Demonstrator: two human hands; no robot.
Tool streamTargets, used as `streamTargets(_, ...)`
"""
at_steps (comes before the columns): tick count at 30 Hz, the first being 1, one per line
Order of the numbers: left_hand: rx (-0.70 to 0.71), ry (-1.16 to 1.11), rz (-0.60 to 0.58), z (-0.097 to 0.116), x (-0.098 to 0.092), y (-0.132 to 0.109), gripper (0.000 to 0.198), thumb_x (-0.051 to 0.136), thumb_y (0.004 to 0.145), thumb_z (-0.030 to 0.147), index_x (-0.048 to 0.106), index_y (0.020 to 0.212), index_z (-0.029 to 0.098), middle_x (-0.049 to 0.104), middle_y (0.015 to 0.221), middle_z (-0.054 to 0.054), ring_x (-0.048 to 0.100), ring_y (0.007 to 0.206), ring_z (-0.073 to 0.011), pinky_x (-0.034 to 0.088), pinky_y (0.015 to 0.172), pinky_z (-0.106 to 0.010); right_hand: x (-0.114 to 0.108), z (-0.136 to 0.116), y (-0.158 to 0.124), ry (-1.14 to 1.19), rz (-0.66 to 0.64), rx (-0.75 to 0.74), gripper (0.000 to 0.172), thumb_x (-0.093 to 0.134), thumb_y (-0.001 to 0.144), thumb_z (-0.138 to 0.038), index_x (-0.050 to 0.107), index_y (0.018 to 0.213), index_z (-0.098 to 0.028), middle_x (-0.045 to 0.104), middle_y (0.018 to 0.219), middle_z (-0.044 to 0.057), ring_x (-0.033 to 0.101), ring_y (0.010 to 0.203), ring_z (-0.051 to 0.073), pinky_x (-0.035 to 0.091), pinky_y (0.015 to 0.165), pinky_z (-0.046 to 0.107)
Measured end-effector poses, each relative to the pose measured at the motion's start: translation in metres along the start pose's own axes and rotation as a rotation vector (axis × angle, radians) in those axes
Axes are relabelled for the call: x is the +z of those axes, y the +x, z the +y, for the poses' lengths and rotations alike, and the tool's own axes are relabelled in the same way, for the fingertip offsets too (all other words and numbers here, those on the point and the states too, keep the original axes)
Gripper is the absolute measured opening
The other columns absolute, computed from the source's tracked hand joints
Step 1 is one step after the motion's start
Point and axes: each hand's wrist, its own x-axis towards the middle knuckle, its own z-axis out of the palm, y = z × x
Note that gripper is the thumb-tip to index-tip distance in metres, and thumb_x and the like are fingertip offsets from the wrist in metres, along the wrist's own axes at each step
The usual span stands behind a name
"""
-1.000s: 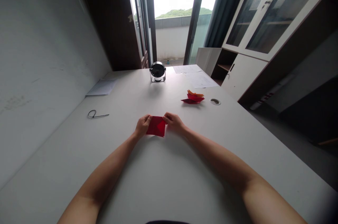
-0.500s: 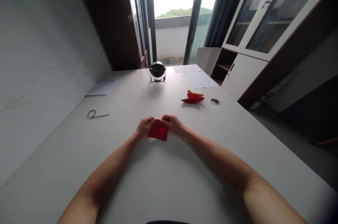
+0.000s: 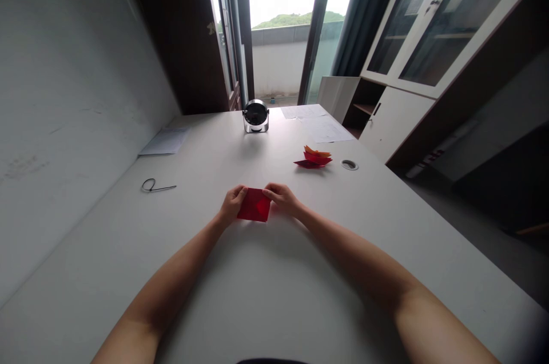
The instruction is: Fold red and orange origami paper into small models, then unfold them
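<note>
Left hand [image 3: 232,202]: fingers closed on the red paper [image 3: 254,207] near its far left corner.
Right hand [image 3: 281,196]: fingers gripping the far right corner.
Red paper position: between both hands, over the table [image 3: 274,301]; contact with the surface cannot be told.
Folded papers [image 3: 314,163]: red and orange, beyond the right hand, beside a round hole [image 3: 349,165].
Black tie [image 3: 159,187]: looped, left of the left hand.

Left hand [image 3: 233,203], right hand [image 3: 281,198] pinching, just apart (bare forearms [image 3: 182,270] angled inward).
</note>
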Motion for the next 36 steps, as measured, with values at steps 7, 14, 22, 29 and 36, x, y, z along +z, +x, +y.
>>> streamTargets(7,-0.007,-0.09,0.057,-0.005,-0.003,0.004,0.041,0.06,0.086,0.056,0.054,0.075,0.017,0.051,0.065,0.002,0.044,0.057,-0.0102,0.036,0.052,-0.022,0.004,-0.005,-0.003,0.157,-0.039,0.0,0.039,0.069,0.081,-0.054,0.064,0.085,-0.016,0.063,0.073,0.001,0.055,0.067,0.014,0.043,0.063,0.026)
streamTargets(14,0.014,-0.06,0.026,-0.005,0.0,0.004,0.044,0.06,0.086,0.059,0.053,0.073,0.017,0.052,0.066,0.001,0.045,0.06,-0.0112,0.039,0.055,-0.022,0.009,-0.004,-0.005,0.222,-0.055,0.049,0.046,0.069,0.08,-0.054,0.07,0.101,-0.014,0.071,0.09,0.007,0.063,0.078,0.019,0.05,0.073,0.031)
streamTargets(22,0.036,0.02,0.014,-0.011,-0.004,0.006,0.043,0.057,0.087,0.058,0.055,0.073,0.017,0.051,0.065,0.002,0.044,0.06,-0.0113,0.036,0.055,-0.022,0.007,0.003,-0.002,0.164,0.022,0.059,0.044,0.057,0.085,-0.06,0.064,0.084,-0.016,0.063,0.074,0.003,0.055,0.068,0.015,0.045,0.063,0.027)
streamTargets(29,0.033,0.047,-0.042,-0.012,-0.003,0.006,0.04,0.06,0.086,0.055,0.061,0.078,0.016,0.059,0.07,-0.001,0.051,0.064,-0.0131,0.041,0.059,-0.023,0.004,0.0,-0.001,0.097,0.118,0.01,0.033,0.058,0.084,-0.052,0.055,0.078,-0.02,0.053,0.068,-0.002,0.048,0.063,0.013,0.041,0.059,0.024)
streamTargets(36,0.07,0.085,-0.032,-0.013,-0.004,0.006,0.032,0.067,0.082,0.047,0.066,0.084,0.016,0.066,0.077,-0.003,0.058,0.071,-0.0153,0.046,0.065,-0.025,0.005,-0.001,-0.001,0.016,0.095,-0.002,0.037,0.054,0.086,-0.054,0.05,0.072,-0.02,0.048,0.065,-0.002,0.043,0.062,0.013,0.037,0.058,0.024)
